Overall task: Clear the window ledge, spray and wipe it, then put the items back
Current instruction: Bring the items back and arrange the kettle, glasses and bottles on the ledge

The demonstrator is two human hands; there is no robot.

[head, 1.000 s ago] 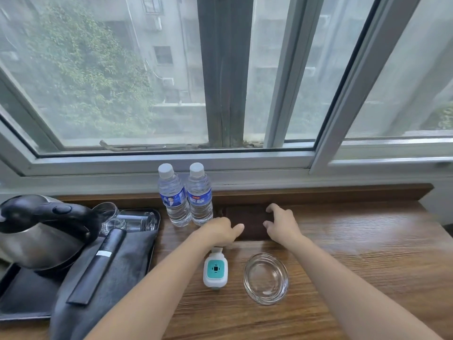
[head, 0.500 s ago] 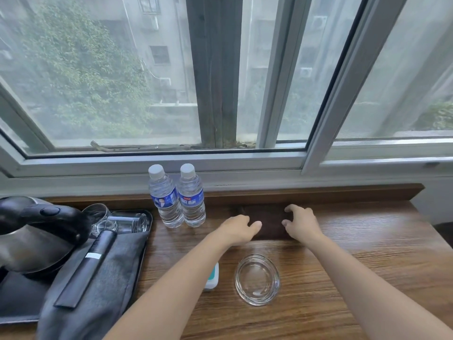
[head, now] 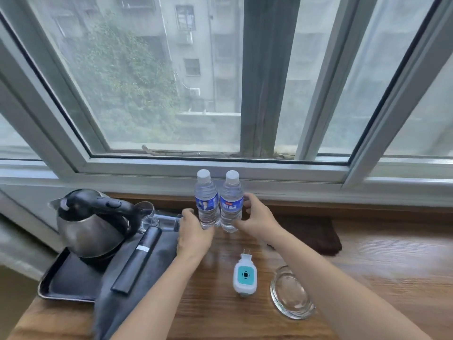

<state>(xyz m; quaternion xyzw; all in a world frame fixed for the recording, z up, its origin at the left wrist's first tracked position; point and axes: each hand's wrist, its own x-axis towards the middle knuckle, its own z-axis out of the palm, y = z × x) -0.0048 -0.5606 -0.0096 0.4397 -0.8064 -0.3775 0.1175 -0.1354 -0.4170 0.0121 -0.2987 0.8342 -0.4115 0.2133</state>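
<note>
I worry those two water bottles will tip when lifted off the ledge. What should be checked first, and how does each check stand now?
1. Left hand grips the left bottle: ok.
2. Right hand grips the right bottle: ok.
3. Both bottles upright: ok.
4. Caps on both: ok; whether tight, cannot tell.
5. Glasses close beside the left hand: not ok, lift carefully.
6. Plug-in device and glass ashtray lie nearer, apart from the bottles: ok.
</note>
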